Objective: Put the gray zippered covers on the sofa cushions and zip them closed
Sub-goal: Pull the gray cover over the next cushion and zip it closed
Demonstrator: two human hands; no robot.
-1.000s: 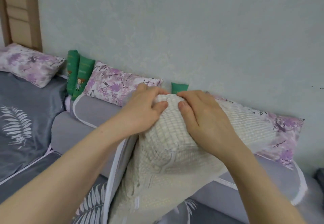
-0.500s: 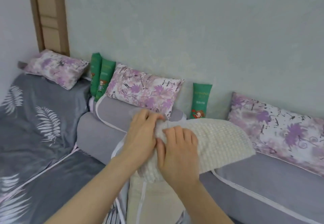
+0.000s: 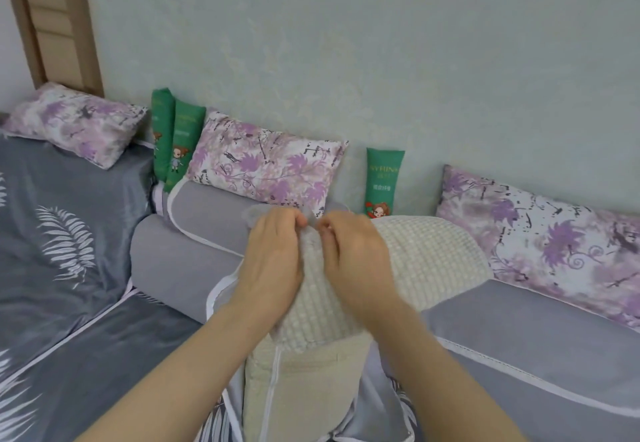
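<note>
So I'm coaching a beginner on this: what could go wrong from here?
The left hand and right hand pinch only a small bit of gray cover atop the cream cushion; that grip may slip. The rest of the cover seems bunched low and could snag. The green pack just behind might get knocked over.
</note>
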